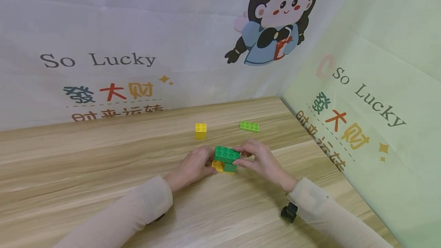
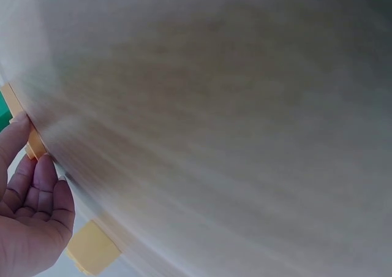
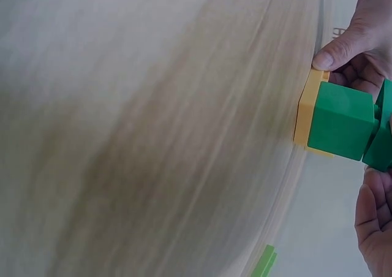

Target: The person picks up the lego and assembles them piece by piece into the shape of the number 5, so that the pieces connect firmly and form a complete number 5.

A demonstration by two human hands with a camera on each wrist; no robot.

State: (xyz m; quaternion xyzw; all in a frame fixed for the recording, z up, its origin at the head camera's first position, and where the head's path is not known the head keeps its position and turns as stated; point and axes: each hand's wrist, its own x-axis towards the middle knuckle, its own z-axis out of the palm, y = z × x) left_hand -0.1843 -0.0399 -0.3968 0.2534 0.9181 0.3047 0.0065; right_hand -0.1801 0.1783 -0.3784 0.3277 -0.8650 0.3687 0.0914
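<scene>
My left hand (image 1: 195,164) pinches the edge of a flat orange building-block plate (image 1: 217,165) on the table, thumb on the near side. In the left wrist view, the plate (image 2: 35,143) shows between thumb and fingers. On the plate's right part stands a green block (image 1: 230,168), seen as a plain cube (image 3: 342,120) in the right wrist view. My right hand (image 1: 259,160) grips a longer green studded brick (image 1: 224,154) by its right end. That brick lies over the green block, slightly tilted; whether they are joined I cannot tell.
A yellow block (image 1: 201,131) stands farther back on the wooden table (image 1: 103,171). To its right lies a flat light-green plate (image 1: 249,126). Printed cloth (image 1: 193,30) hangs behind the table and along its right edge.
</scene>
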